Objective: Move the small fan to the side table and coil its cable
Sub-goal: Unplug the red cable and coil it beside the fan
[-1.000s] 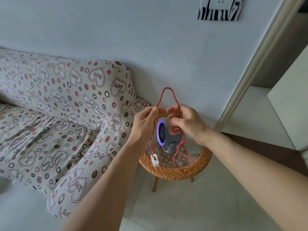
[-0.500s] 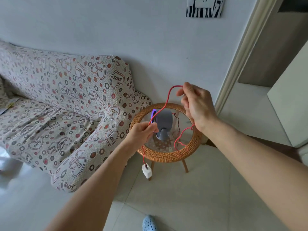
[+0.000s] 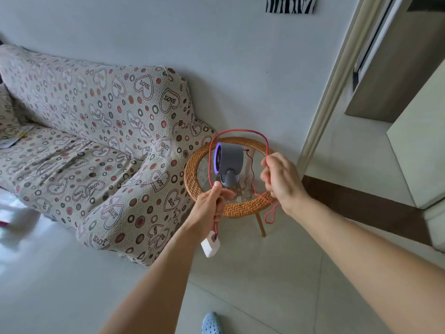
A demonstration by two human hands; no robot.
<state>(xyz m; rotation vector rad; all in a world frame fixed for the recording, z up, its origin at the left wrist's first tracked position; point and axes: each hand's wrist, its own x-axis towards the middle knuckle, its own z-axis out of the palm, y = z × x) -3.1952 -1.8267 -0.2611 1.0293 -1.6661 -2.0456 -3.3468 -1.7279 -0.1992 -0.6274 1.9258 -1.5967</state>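
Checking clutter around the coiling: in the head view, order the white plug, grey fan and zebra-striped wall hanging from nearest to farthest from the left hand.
1. White plug, dangling just below the left hand.
2. Grey fan, above it on the table.
3. Zebra-striped wall hanging, top of wall.

Soft, even daylight; wide-angle bowing and slight blur at edges.
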